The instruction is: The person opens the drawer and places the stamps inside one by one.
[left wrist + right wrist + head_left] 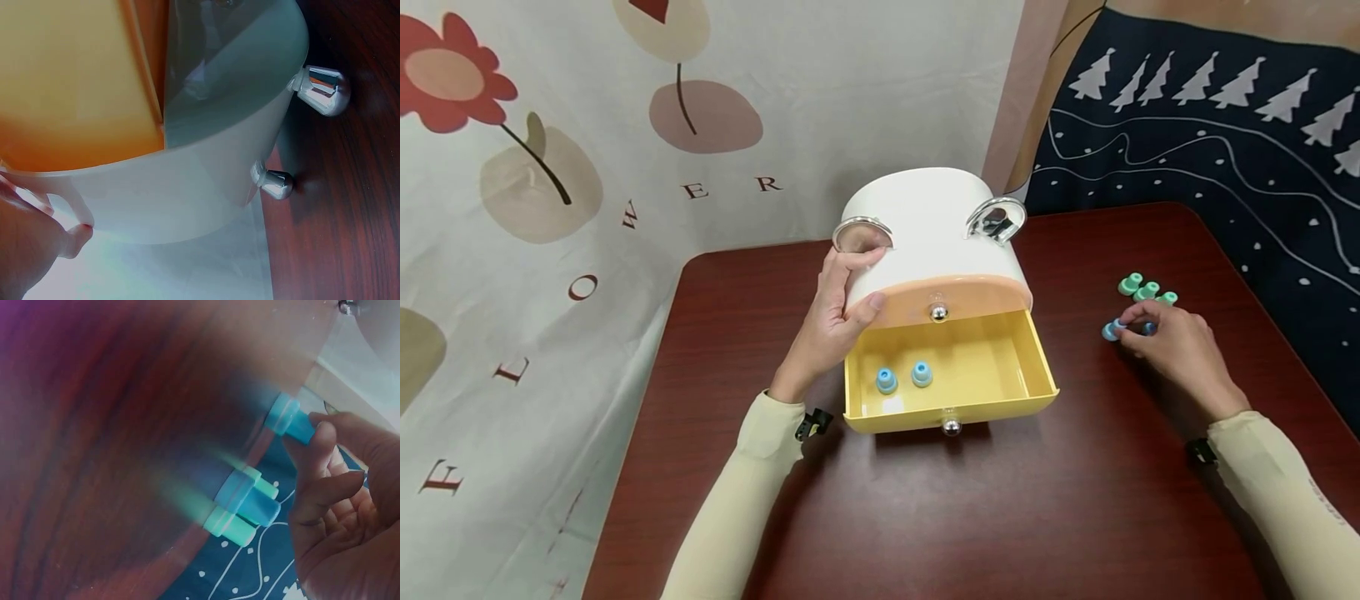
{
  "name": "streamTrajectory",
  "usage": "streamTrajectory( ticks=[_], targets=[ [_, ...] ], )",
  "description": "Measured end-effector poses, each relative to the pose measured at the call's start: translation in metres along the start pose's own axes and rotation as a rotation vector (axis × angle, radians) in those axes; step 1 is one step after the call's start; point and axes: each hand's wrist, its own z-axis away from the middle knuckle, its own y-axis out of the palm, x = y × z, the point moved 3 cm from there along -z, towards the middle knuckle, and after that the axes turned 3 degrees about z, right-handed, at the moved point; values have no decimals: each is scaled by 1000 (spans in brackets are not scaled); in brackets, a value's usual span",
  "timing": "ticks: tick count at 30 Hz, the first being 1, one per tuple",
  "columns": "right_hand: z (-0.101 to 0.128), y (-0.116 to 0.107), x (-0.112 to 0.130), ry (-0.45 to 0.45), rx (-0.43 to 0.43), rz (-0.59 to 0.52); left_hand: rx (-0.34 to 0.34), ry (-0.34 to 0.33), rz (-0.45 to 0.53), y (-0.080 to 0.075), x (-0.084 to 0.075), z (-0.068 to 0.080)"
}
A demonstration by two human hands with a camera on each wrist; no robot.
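A small white drawer cabinet [925, 212] with two silver-rimmed ears stands on the table. My left hand [826, 327] grips its left side, thumb at the front edge and fingers up by the left ear. The yellow lower drawer [1000, 367] is pulled out, holding one blue knob-shaped peg [887, 381] and another blue peg [922, 373]. Over at the right, my right hand [1183, 348] pinches a blue peg [287, 419] by its narrow end between thumb and forefinger. A further blue peg [247, 497] stands close by, partly hidden by that hand in the head view.
Three green pegs [1146, 291] stand in a row just behind my right hand. The peach upper drawer [910, 304] is closed, with a silver knob. A patterned cloth [820, 108] hangs behind the brown table [737, 308], and a dark tree-print cloth [1187, 150] borders its right.
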Motion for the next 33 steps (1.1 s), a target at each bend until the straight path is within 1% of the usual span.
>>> streamTrajectory(
  ticks=[7, 13, 17, 23, 27, 29, 33],
  targets=[
    [7, 6, 10, -49, 10, -34, -14, 10, -16, -2, 0, 1],
    [15, 4, 20, -89, -24, -66, -17, 5, -12, -3, -1, 0],
    [25, 2, 33, -89, -45, -131, -11, 2, -4, -1, 0, -1],
    [36, -8, 56, -86, -131, -176, -5, 23, 1, 1, 0, -4],
    [38, -7, 73, -125, -157, -218, -29, 22, -3, -5, 1, -1],
    [39, -8, 79, -154, -175, -236, -31, 17, 4, -6, 1, 1],
    [47, -19, 88, -169, -241, -255, -9, 14, 10, -2, 1, -1]
  ],
)
